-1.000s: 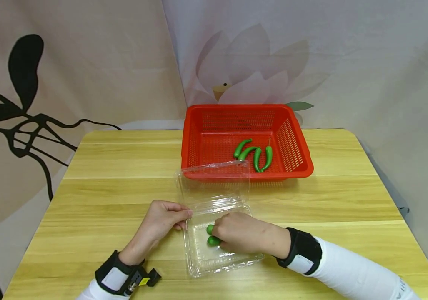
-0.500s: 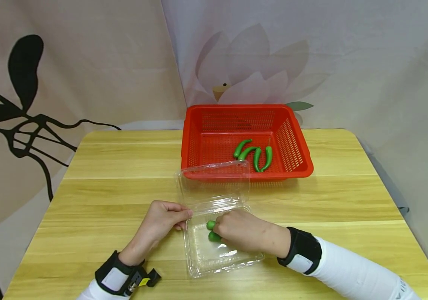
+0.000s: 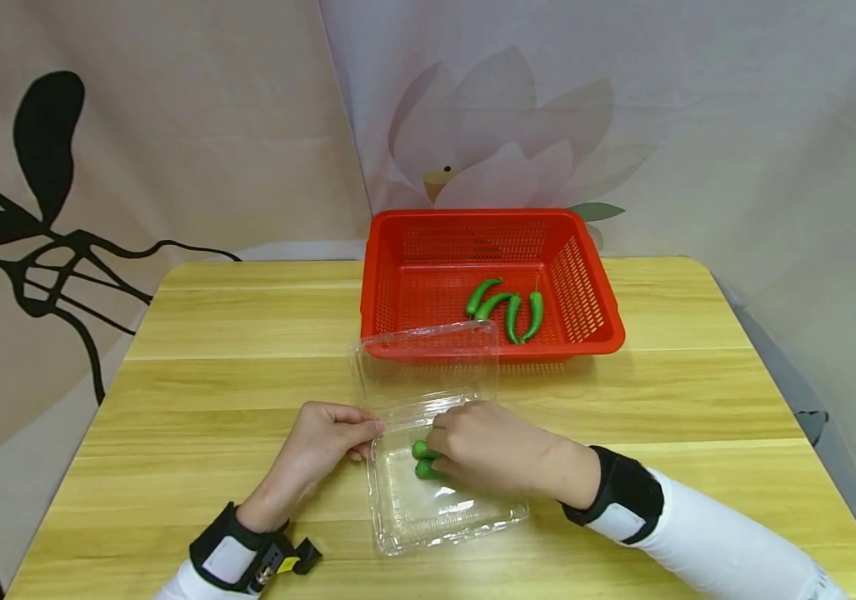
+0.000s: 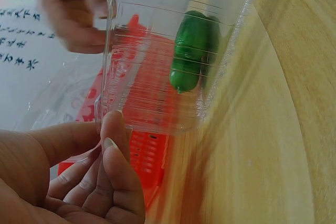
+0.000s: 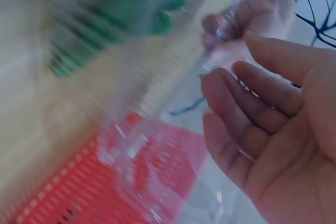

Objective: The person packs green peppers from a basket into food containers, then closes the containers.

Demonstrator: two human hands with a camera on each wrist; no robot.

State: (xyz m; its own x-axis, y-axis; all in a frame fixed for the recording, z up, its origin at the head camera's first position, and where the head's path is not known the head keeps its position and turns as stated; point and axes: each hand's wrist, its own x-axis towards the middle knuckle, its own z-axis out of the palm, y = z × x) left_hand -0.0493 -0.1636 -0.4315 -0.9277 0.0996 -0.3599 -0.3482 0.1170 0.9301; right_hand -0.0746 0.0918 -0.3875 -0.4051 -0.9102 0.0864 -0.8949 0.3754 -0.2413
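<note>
A clear plastic clamshell box lies with its lid raised toward the basket. Two smooth green vegetables like small cucumbers rest side by side inside it; in the left wrist view their rounded ends show through the plastic. My left hand pinches the box's left rim near the hinge between thumb and fingers. Over the cucumbers, partly hiding them in the head view, is my right hand. The right wrist view shows that hand's fingers loosely bent, apart from the vegetables, with nothing between them.
Behind the box stands a red perforated basket holding several green chili peppers; the raised lid overlaps its front edge. Everything stands on a wooden table with a printed curtain behind it.
The two cucumbers have shifted slightly toward the hinge under my right hand. That hand has then loosened and lifted off them, moving a little up and right. The left hand stays put.
</note>
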